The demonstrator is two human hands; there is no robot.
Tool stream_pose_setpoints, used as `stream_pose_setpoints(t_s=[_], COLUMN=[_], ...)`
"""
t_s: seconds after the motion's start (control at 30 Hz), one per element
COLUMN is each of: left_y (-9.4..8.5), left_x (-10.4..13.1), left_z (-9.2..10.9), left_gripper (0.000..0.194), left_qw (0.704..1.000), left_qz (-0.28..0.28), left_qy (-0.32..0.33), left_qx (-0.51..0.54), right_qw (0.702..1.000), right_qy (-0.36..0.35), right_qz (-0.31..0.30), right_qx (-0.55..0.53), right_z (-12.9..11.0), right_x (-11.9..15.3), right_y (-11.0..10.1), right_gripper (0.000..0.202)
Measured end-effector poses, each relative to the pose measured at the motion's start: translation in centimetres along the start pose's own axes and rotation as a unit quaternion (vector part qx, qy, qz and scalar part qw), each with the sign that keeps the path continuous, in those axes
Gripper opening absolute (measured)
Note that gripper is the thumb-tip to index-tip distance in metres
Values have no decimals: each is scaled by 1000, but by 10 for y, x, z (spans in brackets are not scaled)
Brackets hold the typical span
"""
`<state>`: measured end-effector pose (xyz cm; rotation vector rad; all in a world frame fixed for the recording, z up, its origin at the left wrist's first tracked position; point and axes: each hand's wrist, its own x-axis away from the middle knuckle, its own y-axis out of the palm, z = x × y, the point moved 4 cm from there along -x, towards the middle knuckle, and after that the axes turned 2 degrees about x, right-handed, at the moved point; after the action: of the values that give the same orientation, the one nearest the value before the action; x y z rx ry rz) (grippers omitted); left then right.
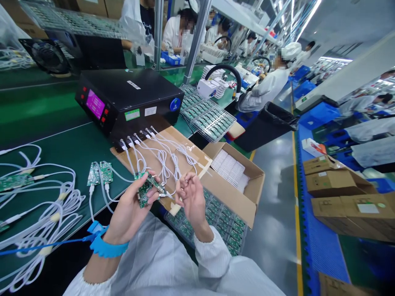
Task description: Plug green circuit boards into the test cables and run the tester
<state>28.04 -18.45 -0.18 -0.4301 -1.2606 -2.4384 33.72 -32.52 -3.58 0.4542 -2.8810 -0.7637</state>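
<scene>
My left hand (131,207), with a blue wrist strap (109,243), is closed on green circuit boards (144,191). A white cable plug meets the boards near their right side. Just to the right, my right hand (193,197) is raised with its fingers curled; whether something small sits between the fingertips is too small to tell. Behind both hands, white cables (162,158) run over a cardboard sheet (173,142) from the front of a black box (129,94) with a lit pink screen (95,104).
More boards (100,173) and coiled white cables (58,205) lie on the green table at left. A carton (257,181) of white parts stands at right, above trays of boards (216,218). Beyond are a black bin (265,127) and several people at benches.
</scene>
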Motion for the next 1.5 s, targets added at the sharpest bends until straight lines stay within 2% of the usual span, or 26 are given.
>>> stream_pose_setpoints(t_s=[0.1,0.2,0.47,0.67,1.13,1.27,1.43,1.5], left_y=[0,0,8,8,9,8,7,7], left_x=[-1,-2,-6,-7,-7,-8,-9,-10], left_z=[-7,-15,-26,-30,-32,-30,-30,-31], left_gripper=[29,35,36,38,36,37,36,36], left_qw=[999,997,994,992,989,988,989,989], left_qz=[-6,-25,-54,-61,-91,-93,-77,-75], left_qy=[2,-7,-11,-24,-29,-25,-33,-33], left_qx=[-37,-69,-92,-104,-112,-117,-121,-119], right_qw=[998,994,969,951,946,952,969,967], right_qy=[13,-2,-131,-175,-187,-165,-101,-108], right_qz=[-11,-24,-29,-35,-80,-98,-113,-106], right_qx=[65,109,205,253,254,238,195,204], right_z=[-1,-2,-10,-14,-16,-16,-13,-13], right_x=[-5,-6,-4,-3,-5,-7,-10,-11], right_y=[5,8,8,7,2,-1,-5,-4], right_gripper=[42,40,17,16,13,11,14,16])
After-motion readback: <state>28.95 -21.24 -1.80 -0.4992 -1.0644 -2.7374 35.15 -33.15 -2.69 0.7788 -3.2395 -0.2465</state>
